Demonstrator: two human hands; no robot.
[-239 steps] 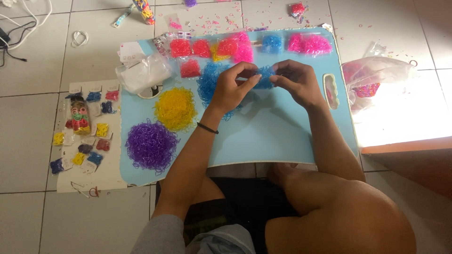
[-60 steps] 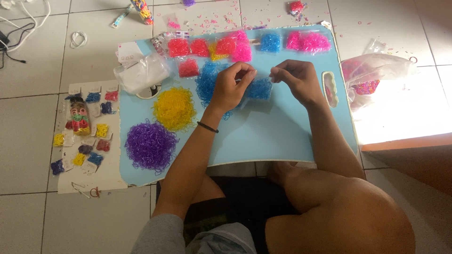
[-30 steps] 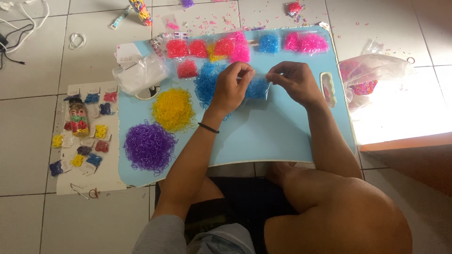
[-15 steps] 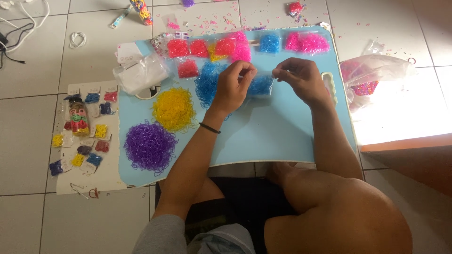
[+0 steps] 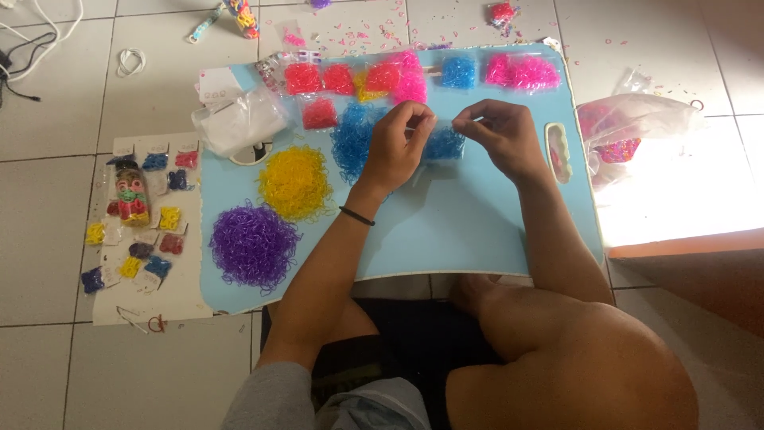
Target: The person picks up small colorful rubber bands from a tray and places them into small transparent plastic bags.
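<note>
Bands, blue [image 5: 442, 143], lie at twelve o'clock on the mat [image 5: 477, 231]; my left hand [image 5: 402, 147] and right hand [image 5: 497, 135] pinch one between them. I judge I'm linking; next needs steady fingertip tension.

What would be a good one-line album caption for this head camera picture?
Seated on a tiled floor, a person's left hand and right hand pinch together above blue loom bands on a light blue board.

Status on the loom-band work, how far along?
Done: finished little pieces lie on the white sheet at left. In hand: the left hand and the right hand pinch something small between them over the blue bands. Left: big yellow pile, purple pile, and pink packets remain unused.
</note>
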